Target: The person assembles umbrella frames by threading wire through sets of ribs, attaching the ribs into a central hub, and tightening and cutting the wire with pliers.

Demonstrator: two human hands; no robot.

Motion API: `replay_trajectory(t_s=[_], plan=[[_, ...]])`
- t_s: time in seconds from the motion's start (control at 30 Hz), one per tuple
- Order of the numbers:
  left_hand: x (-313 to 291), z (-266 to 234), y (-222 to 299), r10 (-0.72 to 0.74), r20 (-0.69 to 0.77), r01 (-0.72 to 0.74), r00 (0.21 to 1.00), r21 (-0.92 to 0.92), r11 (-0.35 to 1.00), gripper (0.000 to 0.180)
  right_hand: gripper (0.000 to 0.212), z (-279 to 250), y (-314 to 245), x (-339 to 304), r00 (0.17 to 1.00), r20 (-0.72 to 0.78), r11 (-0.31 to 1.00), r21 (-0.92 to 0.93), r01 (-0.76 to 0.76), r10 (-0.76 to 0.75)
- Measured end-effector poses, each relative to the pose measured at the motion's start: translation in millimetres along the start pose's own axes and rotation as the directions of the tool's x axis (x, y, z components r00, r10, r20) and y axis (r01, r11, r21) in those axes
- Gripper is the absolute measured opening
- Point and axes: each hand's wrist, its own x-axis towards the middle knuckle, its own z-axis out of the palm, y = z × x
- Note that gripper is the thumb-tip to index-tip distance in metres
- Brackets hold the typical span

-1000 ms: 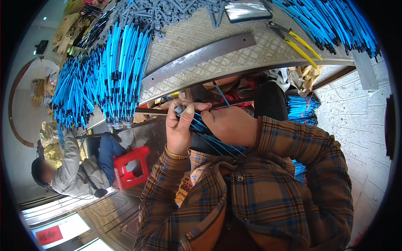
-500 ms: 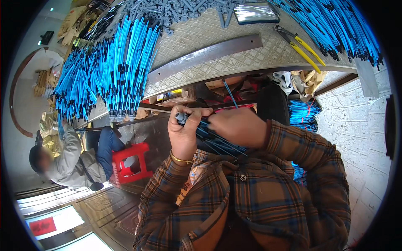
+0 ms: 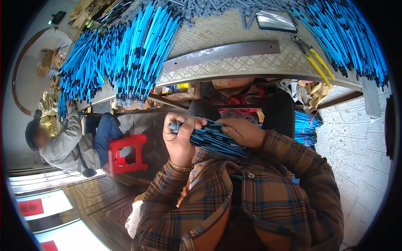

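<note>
Over my lap, my left hand (image 3: 179,136) is wrapped round one end of a grey plastic fitting (image 3: 174,126) and the ends of the thin blue rods beside it. The blue rods with black sleeves (image 3: 220,141) fan out from this grip to the right in a loose bundle. My right hand (image 3: 246,131) is closed at the upper side of the bundle, thumb and fingers pinching rods there. Which rods it pinches is partly hidden by its fingers.
Ahead, the table (image 3: 228,31) bears blue rod bundles (image 3: 136,54), a curved metal strip (image 3: 222,53), yellow-handled pliers (image 3: 316,62), a dark tray of thin pins (image 3: 276,21) and grey fittings (image 3: 205,7). A co-worker (image 3: 63,146) sits left, by a red stool (image 3: 127,154).
My right hand was blurred above the bundle, with a single blue rod sticking up near it. It now rests against the bundle's side, and that upright rod no longer shows. The view has shifted slightly.
</note>
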Motion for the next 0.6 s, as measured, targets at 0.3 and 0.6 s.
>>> replay_trajectory(t_s=[0.3,0.6], plan=[[46.0,27.5,-15.8,0.089,0.464,-0.193,0.881,0.181,0.964,0.022,0.039,-78.5,-75.2,10.8,0.892,-0.271,0.834,-0.521,0.181,-0.362],[39.7,25.9,-45.0,0.000,0.528,-0.280,0.850,0.451,0.848,0.038,0.024,-80.1,-62.0,19.0,0.884,-0.040,0.686,-0.648,0.331,-0.465]])
